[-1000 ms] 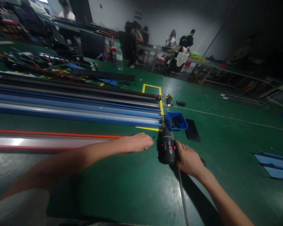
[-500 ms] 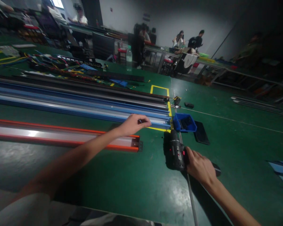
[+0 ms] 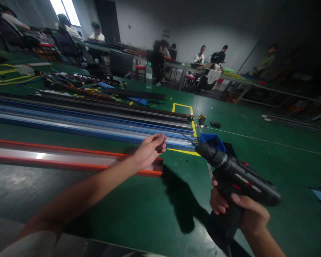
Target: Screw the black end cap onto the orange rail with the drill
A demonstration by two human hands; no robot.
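Note:
My right hand [image 3: 253, 216] is wrapped round the handle of a black cordless drill [image 3: 240, 175], held above the table. Its thin bit points up and left, towards the blue profiles. My left hand [image 3: 151, 150] is closed in a pinch over the right end of a long orange-edged metal profile [image 3: 69, 152]. What those fingertips hold, if anything, is too small to make out. Just behind the drill's chuck stands a blue bin [image 3: 213, 140], partly hidden by the drill. A tiny dark piece [image 3: 187, 160] lies on the green table between my hands.
Long blue profiles [image 3: 96, 125] and black profiles [image 3: 117, 107] lie across the table behind the orange one. Beyond them are tangled wires [image 3: 66, 80] and an upright bottle [image 3: 149, 75]. A flat black object [image 3: 231, 150] lies beside the bin. Several people sit or stand at farther tables.
My right hand has raised the drill off the table and swung it so the bit points left. My left hand has turned over, its fingers curled tighter.

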